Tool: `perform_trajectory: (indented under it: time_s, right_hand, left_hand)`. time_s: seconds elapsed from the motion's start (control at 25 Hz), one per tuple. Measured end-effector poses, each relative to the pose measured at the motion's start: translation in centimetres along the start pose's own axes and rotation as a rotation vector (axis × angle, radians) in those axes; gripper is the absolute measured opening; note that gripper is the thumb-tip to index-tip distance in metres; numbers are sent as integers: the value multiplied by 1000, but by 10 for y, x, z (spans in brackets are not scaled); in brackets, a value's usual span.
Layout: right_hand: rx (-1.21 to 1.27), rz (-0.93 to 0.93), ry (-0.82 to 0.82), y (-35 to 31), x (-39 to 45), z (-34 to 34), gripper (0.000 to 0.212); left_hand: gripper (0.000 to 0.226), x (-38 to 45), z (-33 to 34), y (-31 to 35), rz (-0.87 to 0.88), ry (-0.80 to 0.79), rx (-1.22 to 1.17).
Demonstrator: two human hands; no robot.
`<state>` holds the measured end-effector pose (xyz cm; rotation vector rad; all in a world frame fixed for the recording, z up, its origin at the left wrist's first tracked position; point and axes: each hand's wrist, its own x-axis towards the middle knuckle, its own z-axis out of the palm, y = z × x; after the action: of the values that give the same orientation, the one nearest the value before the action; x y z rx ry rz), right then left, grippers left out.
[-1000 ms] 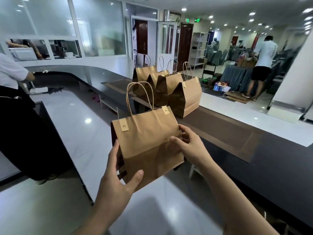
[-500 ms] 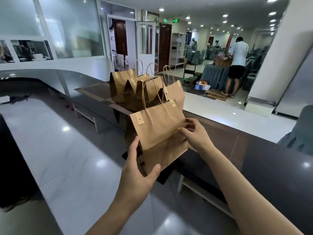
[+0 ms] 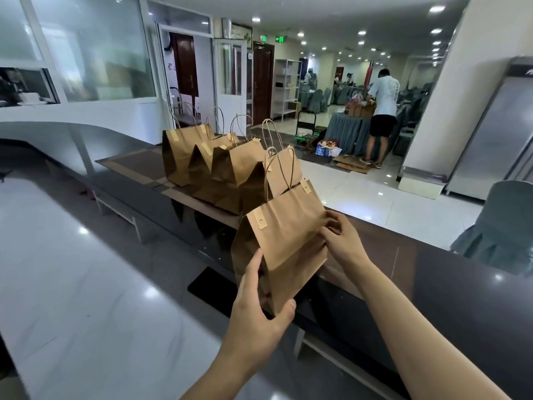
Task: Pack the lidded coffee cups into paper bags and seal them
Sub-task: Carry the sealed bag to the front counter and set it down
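Both hands hold one sealed bag point(image 3: 284, 241) over the counter point(image 3: 432, 298), my left point(image 3: 259, 316) gripping its base, my right point(image 3: 341, 241) pinching its side; next I'd set it upright beside the row point(image 3: 219, 166).

head cam | faces forward-down | hands point(image 3: 300, 284) close | far room perhaps blurred

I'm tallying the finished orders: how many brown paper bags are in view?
5. One brown paper bag is held between the left hand and right hand. Four stand clustered on the dark counter behind. Others may be hidden.
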<state>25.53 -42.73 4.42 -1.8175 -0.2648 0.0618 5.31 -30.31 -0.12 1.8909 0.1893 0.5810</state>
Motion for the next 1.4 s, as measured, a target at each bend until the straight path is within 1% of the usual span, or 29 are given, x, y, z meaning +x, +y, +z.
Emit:
perform_trajectory:
  time_s: [0.12, 0.36, 0.48, 0.72, 0.84, 1.12, 1.4]
  right_hand:
    - [15, 10, 6, 9, 13, -1, 55]
    - [-23, 24, -16, 21, 39, -1, 71]
    - [-49, 2, -41, 23, 46, 0, 66]
    - [-38, -39, -76, 30, 60, 7, 56]
    - [-57, -51, -69, 32, 64, 10, 51]
    - [-111, -66, -14, 42, 73, 18, 49]
    - [-129, -31, 26, 53, 85, 20, 47]
  left_hand:
    - [95, 13, 12, -7, -5, -26, -5]
    - [96, 37, 36, -12, 2, -42, 15]
    - [97, 51, 49, -14, 14, -59, 11]
    - [101, 86, 74, -20, 38, -143, 32]
    - [101, 104, 78, -28, 44, -167, 52]
    - [100, 138, 86, -36, 31, -196, 46]
    - [99, 167, 94, -43, 30, -226, 28]
